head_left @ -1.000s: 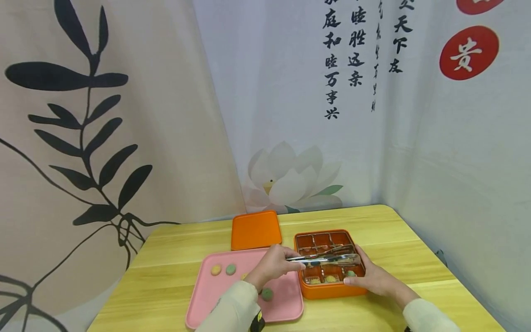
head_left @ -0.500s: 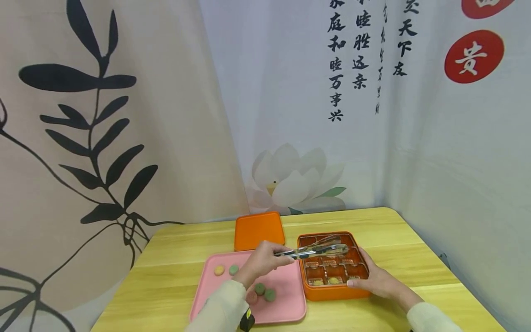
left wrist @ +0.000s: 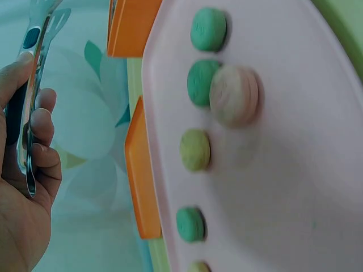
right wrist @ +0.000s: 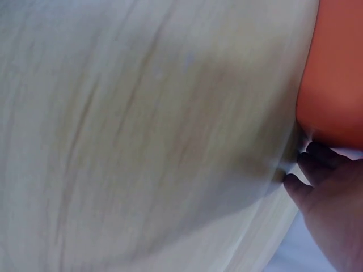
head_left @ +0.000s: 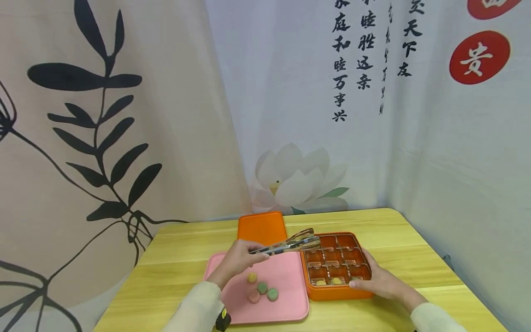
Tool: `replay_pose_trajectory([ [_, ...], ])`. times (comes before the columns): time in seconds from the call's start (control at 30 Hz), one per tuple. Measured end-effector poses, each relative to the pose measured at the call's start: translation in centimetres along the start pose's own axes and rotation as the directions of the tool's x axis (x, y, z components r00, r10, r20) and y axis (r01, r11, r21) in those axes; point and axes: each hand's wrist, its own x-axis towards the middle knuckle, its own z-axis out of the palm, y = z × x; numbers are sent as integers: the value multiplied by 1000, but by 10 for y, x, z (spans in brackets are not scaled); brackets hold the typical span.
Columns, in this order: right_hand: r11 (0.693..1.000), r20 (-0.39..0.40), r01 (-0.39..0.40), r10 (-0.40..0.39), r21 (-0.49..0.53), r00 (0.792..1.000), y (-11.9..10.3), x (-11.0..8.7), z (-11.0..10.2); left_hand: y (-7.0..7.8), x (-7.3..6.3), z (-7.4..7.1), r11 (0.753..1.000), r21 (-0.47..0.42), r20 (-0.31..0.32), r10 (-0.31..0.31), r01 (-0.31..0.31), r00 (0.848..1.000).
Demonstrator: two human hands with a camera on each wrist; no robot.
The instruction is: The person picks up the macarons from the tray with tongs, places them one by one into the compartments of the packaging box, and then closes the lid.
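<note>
My left hand (head_left: 238,260) grips a pair of metal tongs (head_left: 286,246) above the back of a pink tray (head_left: 286,311); nothing sits between the tongs' tips. On the tray lie a yellow macaron (head_left: 251,277), a pink macaron (left wrist: 232,95) and two green macarons close together, with another green macaron (left wrist: 190,224) further along in the left wrist view. My right hand (head_left: 387,281) holds the front right corner of an orange box (head_left: 338,293), thumb on its front rim and fingers along its side. Yellow pieces (head_left: 337,280) show in its front compartments; my thumb partly covers the front right one.
An orange lid (head_left: 259,227) lies flat behind the tray, partly hidden by the tongs. The box stands directly right of the tray on a wooden table (head_left: 419,258). A printed curtain (head_left: 290,115) hangs behind the table.
My left hand has carried the tongs leftward from over the box to over the tray, uncovering the box's compartments. My right hand has stayed on the box. The head view has shifted slightly.
</note>
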Motion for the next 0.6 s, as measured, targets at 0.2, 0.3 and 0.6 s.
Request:
replay_pose_trajectory([
  [0.2, 999, 43, 0, -2, 41, 999, 1, -1, -4, -8, -7, -16, 998, -39, 16, -56, 57, 998],
  [0.3, 999, 44, -6, 4, 44, 999, 2, 0, -4, -12, -11, -24, 1000, -5, 3, -25, 25, 1000],
  [0.6, 994, 47, 9, -14, 106, 999, 2, 1, -2, -25, -23, -39, 1000, -3, -30, -25, 25, 999],
])
